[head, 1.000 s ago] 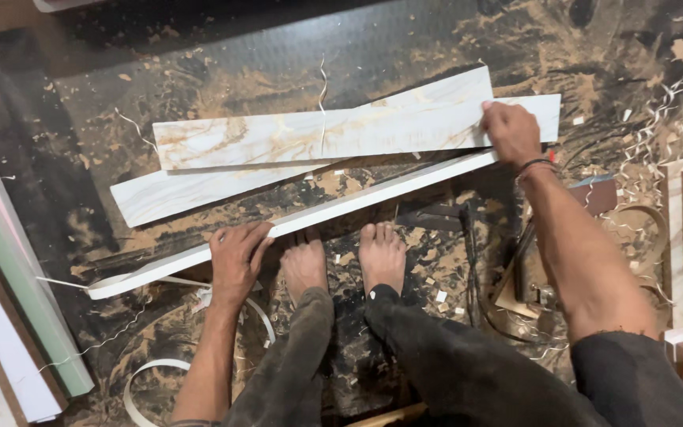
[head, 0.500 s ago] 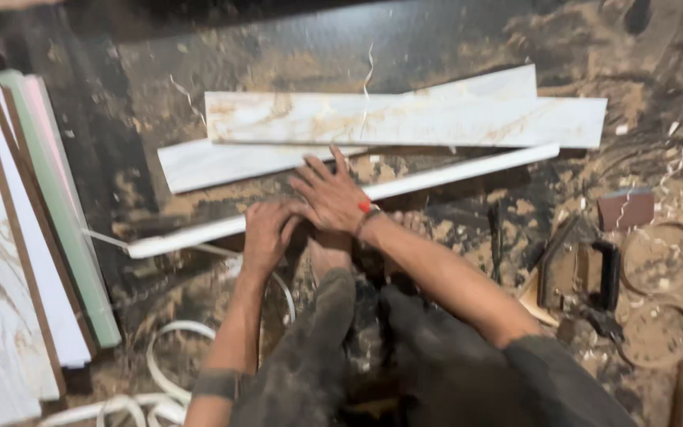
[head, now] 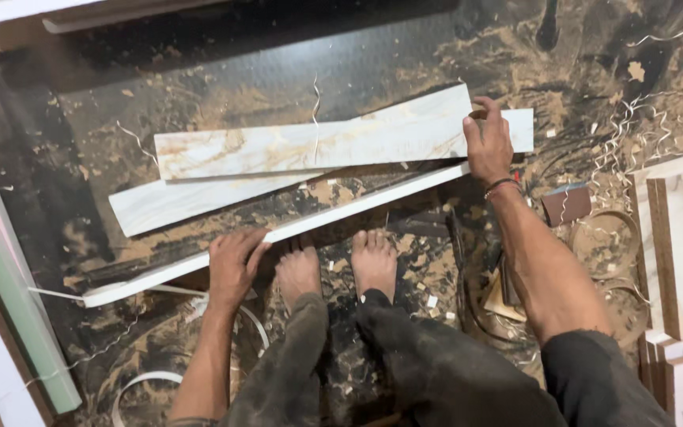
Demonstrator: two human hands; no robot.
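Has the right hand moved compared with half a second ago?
Yes. The right hand has gone from beside the left hand on the long white strip out to the right end of the upper marbled boards.

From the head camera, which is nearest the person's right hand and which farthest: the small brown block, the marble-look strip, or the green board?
From the right hand:
1. Marble-look strip, under its fingers.
2. Small brown block, just beside the wrist, to the right.
3. Green board, far off at the left edge.
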